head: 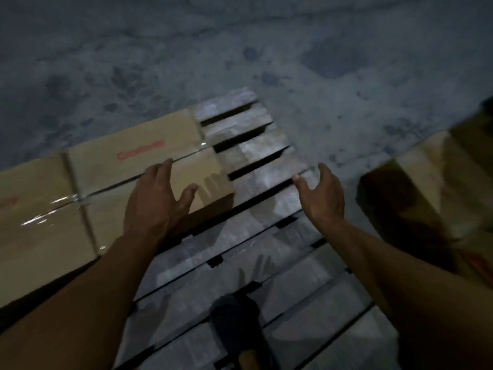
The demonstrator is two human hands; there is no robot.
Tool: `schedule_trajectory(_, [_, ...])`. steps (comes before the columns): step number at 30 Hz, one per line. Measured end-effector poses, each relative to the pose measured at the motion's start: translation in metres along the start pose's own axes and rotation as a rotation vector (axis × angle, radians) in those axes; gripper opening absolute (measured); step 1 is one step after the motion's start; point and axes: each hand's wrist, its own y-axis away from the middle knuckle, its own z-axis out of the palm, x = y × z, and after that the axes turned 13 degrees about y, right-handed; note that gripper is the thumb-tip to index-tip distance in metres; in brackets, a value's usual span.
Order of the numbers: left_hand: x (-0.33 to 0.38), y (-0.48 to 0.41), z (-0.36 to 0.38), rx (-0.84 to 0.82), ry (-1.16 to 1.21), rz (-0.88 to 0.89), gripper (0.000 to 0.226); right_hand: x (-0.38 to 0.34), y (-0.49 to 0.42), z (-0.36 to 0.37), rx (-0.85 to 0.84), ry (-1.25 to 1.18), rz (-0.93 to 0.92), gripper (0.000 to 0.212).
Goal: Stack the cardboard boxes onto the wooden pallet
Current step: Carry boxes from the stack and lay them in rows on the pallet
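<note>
Closest in, down below both wrists, a foot in a dark sandal [237, 324] is planted on the grey slatted wooden pallet [266, 161], whose boards run out under and between the hands. Now the left hand [157, 198]: fingers straight and spread, holding nothing, lying over the near right corner of the tan cardboard box with red lettering [149, 156]. Whether the palm actually presses the lid or floats just above it, I can't tell in this dim light. That box sits on the pallet, its long axis and taped seam running off to the left of that hand. Further left, butted against it, sits a second tan cardboard box with glossy tape [34, 209]. Over to the right hand [322, 193]: relaxed, fingers loosely extended, gripping nothing, hovering above bare slats. And here's what matters: to the right of that hand, off the pallet on the floor, sits a shadowed brown cardboard box [437, 182], and the right hand is clearly the nearer one to it. By my read that one goes next, into the free boards between and beyond the hands. Past everything, the stained grey concrete floor [240, 49]
</note>
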Motion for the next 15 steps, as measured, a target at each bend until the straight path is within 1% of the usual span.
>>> schedule_trajectory(2, [0.042,-0.007,0.012,-0.033,-0.006,0.086,0.072,0.033,-0.005,-0.033,0.037,-0.024,0.083,0.076])
schedule_trajectory(5, [0.109,-0.018,0.044,-0.131,-0.006,0.206,0.073,0.087,-0.012,-0.083,0.141,-0.055,0.201,0.071])
schedule_trajectory(8, [0.168,-0.028,0.083,-0.226,0.007,0.305,0.077,0.135,-0.023,-0.12,0.21,-0.106,0.334,0.068])
schedule_trajectory(13, [0.255,-0.052,0.175,-0.355,0.024,0.375,0.081,0.222,-0.054,-0.152,0.287,-0.166,0.528,0.069])
schedule_trajectory(15, [0.286,-0.061,0.218,-0.414,0.033,0.399,0.084,0.257,-0.069,-0.158,0.279,-0.192,0.606,0.069])
